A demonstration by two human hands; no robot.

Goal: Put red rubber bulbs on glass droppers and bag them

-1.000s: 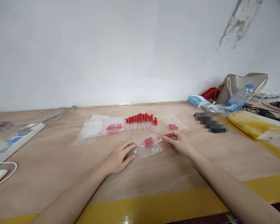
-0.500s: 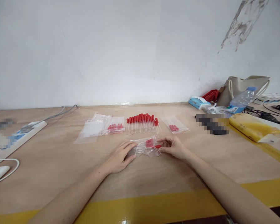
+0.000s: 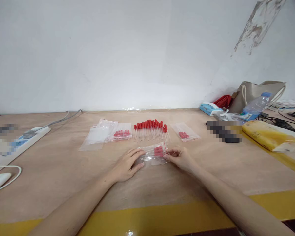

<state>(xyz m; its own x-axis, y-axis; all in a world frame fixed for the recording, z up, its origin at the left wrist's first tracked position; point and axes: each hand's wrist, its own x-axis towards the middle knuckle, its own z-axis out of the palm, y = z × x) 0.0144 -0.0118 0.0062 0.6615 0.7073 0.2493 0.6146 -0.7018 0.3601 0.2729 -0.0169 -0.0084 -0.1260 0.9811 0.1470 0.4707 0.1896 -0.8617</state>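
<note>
A clear zip-lock bag (image 3: 149, 160) lies in front of me, with a few red-bulbed droppers (image 3: 158, 151) inside it. Their clear stems point left. My left hand (image 3: 127, 166) rests at the bag's left end, fingers stretched over it and thumb spread apart. At the bag's right end, by the red zip strip, my right hand (image 3: 180, 159) pinches the mouth between thumb and fingers. Just beyond stands a row of loose droppers (image 3: 151, 126), red bulbs facing the wall.
Left of the row lie a bag of droppers (image 3: 122, 132) and flat clear bags (image 3: 93, 139). Another filled bag (image 3: 185, 131) is on the right. Farther out are a power strip (image 3: 36, 139), a yellow packet (image 3: 267, 134), a bottle (image 3: 257, 106) and a grey bag (image 3: 258, 87).
The red dropper bulb that stuck out of the bag's mouth at my right fingers now sits inside with the others. My right hand has shifted slightly left; my left hand stays put.
</note>
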